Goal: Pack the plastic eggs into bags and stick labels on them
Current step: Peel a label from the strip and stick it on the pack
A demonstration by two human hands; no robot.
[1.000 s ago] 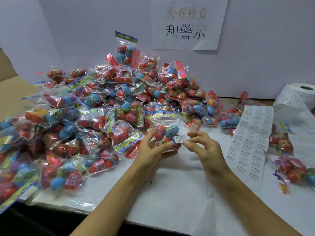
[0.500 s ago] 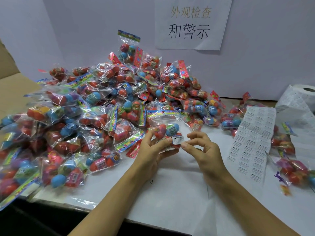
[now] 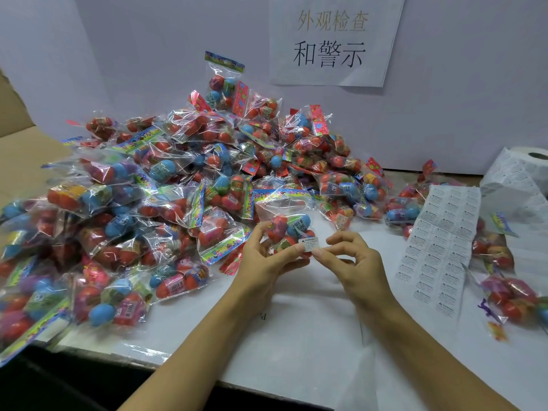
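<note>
White table (image 3: 296,321), bagged-egg heap (image 3: 166,188) alongside.

Ahead of you stands a plain pale lavender-grey wall panel (image 3: 444,114), smooth and matte, closing off the whole back of the workspace. A white paper sign (image 3: 335,40) is fixed to it near the top, printed with two lines of Chinese characters, the upper line in faded gold and the lower in black. Beneath you lies a flat white tabletop (image 3: 296,336), and its near edge drops off into deep shadow. At your far left a brown cardboard flap (image 3: 20,161) leans in beside the wall panel. The light is soft and even, with only faint shadows on the tabletop.
</note>
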